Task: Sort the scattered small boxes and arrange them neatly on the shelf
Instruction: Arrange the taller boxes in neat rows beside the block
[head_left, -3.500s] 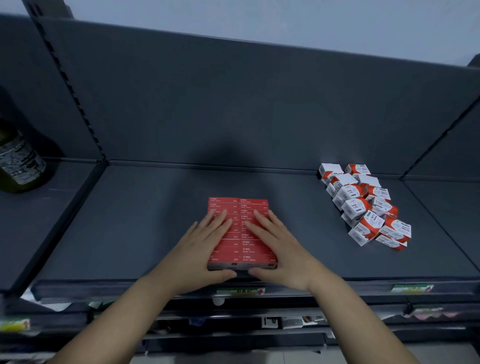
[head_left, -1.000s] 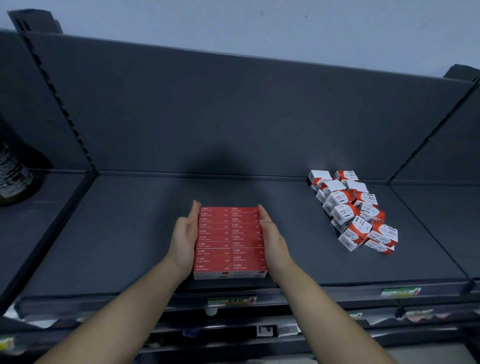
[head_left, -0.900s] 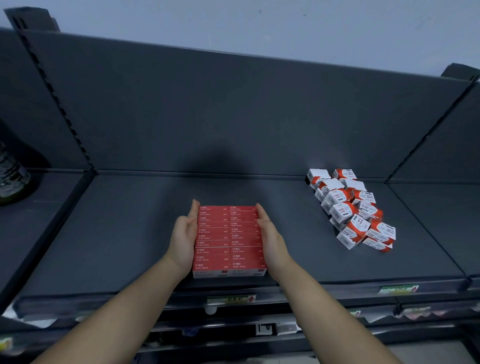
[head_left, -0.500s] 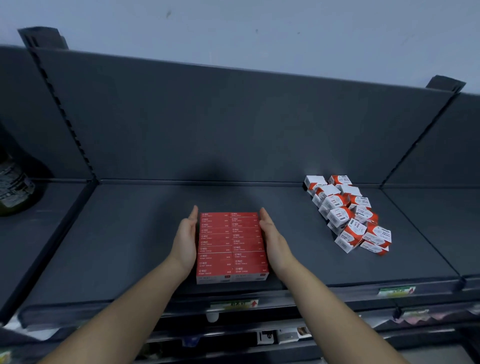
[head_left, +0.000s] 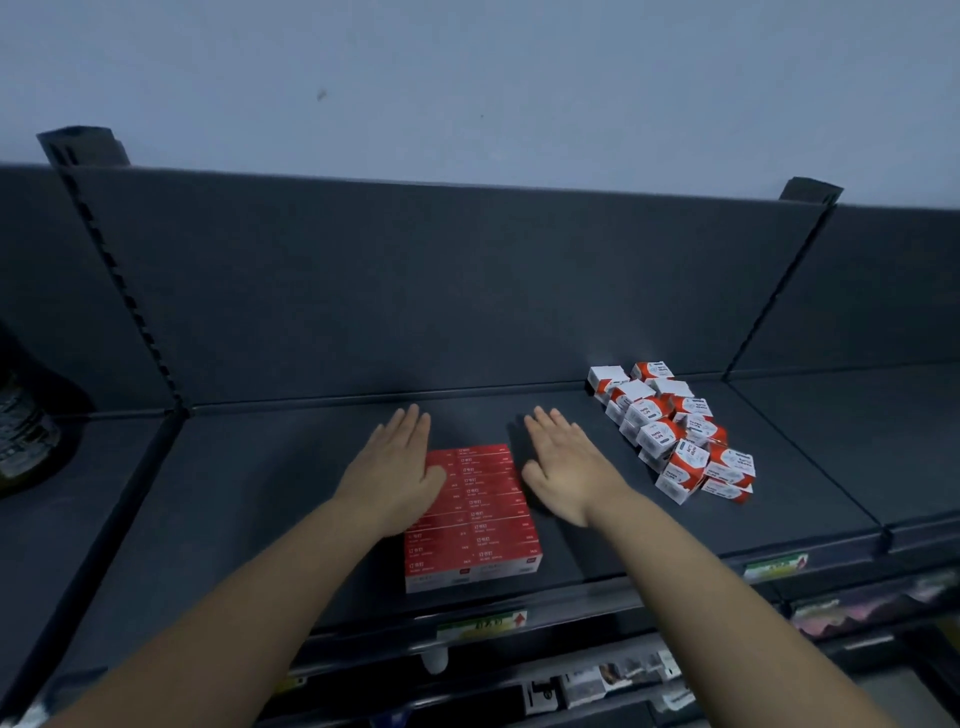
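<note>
Both forearms are reaching forward over the shelf (head_left: 260, 493), palms down. The left hand (head_left: 392, 470) is lying flat, fingers straight and together, overlapping the left edge of the red boxes (head_left: 475, 514) block, gripping nothing. The right hand (head_left: 563, 467) is hovering flat just right of the block, fingers extended, empty. The red-and-white boxes (head_left: 675, 436) are sitting bunched at the right. A bottle (head_left: 23, 431) is being cut off at the left edge; box print is too small to read
</note>
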